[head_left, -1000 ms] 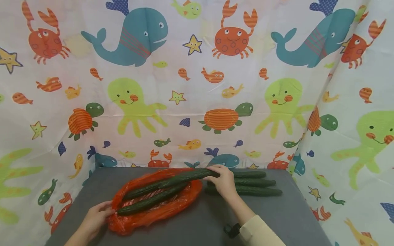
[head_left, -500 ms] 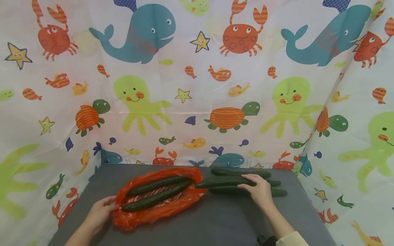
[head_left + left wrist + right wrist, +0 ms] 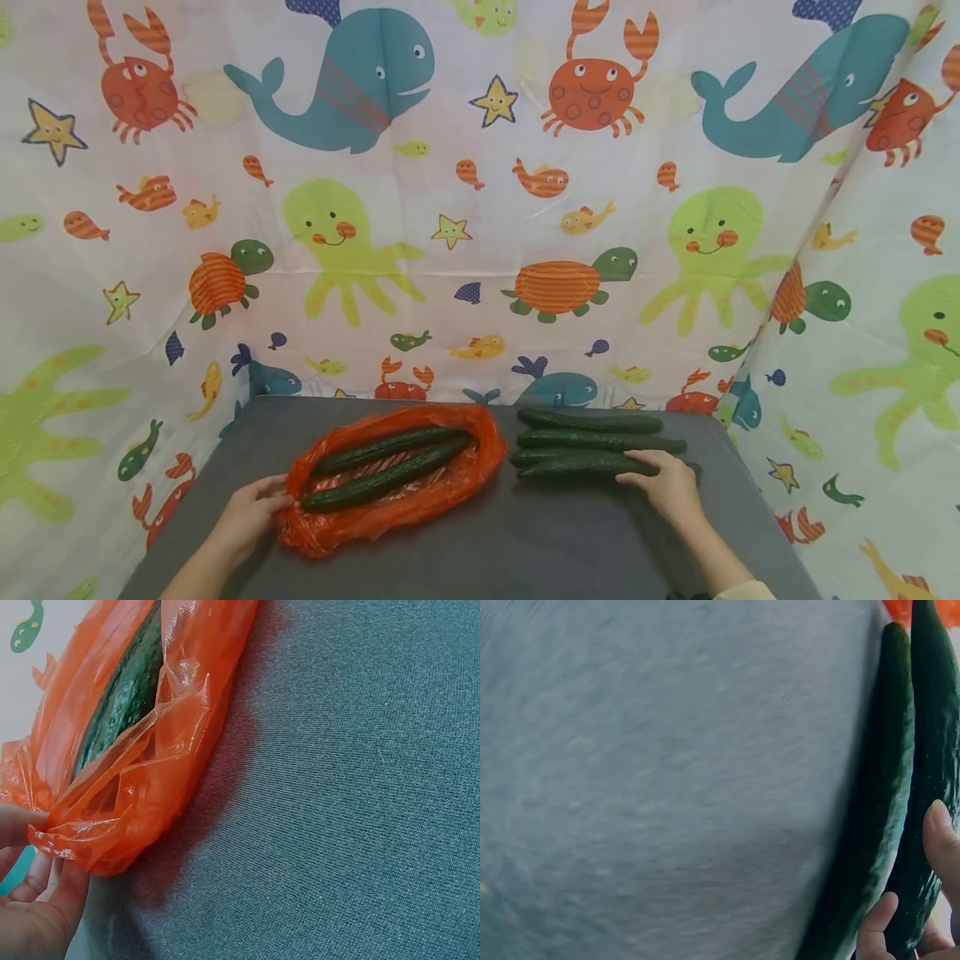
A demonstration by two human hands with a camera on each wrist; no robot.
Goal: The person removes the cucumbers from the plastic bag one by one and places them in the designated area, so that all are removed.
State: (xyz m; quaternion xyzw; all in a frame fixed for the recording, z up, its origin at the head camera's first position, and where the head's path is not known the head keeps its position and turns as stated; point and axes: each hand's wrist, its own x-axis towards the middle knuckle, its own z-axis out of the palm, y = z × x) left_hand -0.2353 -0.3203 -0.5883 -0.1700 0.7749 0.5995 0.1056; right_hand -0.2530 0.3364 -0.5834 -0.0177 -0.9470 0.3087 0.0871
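Observation:
In the head view my left hand [image 3: 251,517] is at the left end of an orange plastic bag [image 3: 382,527]. Thumb and fingers pinch the gathered film in the left wrist view. Two long dark green cucumbers [image 3: 386,475] lie side by side in the bag's opening. Over on the right, my right hand [image 3: 667,487] grips a cucumber [image 3: 934,712] with thumb and fingers on its sides. Another cucumber [image 3: 877,787] lies close along it in the right wrist view. Behind them are further cucumbers [image 3: 600,442] in a row, roughly parallel.
Everything lies on a grey cloth-covered table [image 3: 525,542]. A white curtain [image 3: 480,283] printed with sea animals stands behind it and along both sides. The bag's right end comes close to the row of cucumbers.
My right hand has carried a cucumber from over the bag rightward and down to the row, beside the front cucumber. My left hand keeps its hold on the bag.

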